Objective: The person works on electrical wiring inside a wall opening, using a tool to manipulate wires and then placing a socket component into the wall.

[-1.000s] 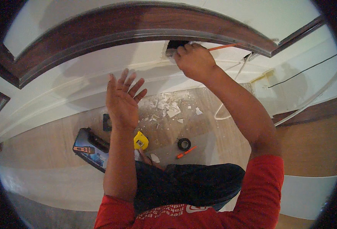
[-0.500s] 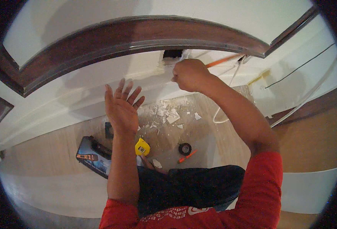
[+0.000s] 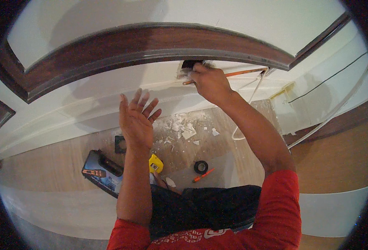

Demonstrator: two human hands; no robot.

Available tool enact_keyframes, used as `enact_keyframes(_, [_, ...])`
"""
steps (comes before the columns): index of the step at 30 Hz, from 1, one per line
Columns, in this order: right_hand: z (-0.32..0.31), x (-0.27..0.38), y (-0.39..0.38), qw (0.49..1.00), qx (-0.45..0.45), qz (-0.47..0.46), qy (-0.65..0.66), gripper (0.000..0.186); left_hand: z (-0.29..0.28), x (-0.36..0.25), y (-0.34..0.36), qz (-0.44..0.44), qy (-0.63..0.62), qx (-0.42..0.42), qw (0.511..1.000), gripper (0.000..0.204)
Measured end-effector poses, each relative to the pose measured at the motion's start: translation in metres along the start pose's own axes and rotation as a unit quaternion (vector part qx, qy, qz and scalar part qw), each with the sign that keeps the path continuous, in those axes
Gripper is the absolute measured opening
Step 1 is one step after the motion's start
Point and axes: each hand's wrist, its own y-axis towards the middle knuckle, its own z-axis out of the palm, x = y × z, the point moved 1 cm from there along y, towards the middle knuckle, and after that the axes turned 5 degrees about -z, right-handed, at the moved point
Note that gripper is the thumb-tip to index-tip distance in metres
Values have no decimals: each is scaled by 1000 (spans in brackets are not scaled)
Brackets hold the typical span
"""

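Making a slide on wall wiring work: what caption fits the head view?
Right hand holds an orange tool at a wall opening; left hand open above floor debris.

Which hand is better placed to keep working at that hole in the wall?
Right. The right hand is already at the wall hole, gripping an orange tool. The left hand hangs open in mid-air, lower down and apart from it.

The right hand is closed around an orange-handled tool at a dark opening in the white wall, just under the dark wood rail. The left hand is raised, palm open, fingers spread, touching nothing. On the floor below lie white debris, a yellow tape measure, a black tape roll and a blue case.
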Motion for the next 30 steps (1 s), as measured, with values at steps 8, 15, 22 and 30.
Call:
enact_keyframes(8, [2,5,7,1000,-10,5,2,21,4,1,-2,-2,7,4,1000,70])
enact_keyframes(15, [-2,9,5,999,18,4,-46,25,4,0,-3,0,4,10,1000,71])
enact_keyframes(22, [-15,22,-11,989,-13,147,31,27,1,-1,-2,-6,-12,8,1000,69])
enact_keyframes(30, [-5,13,-27,990,-1,136,40,26,3,-1,-3,-1,-4,18,1000,70])
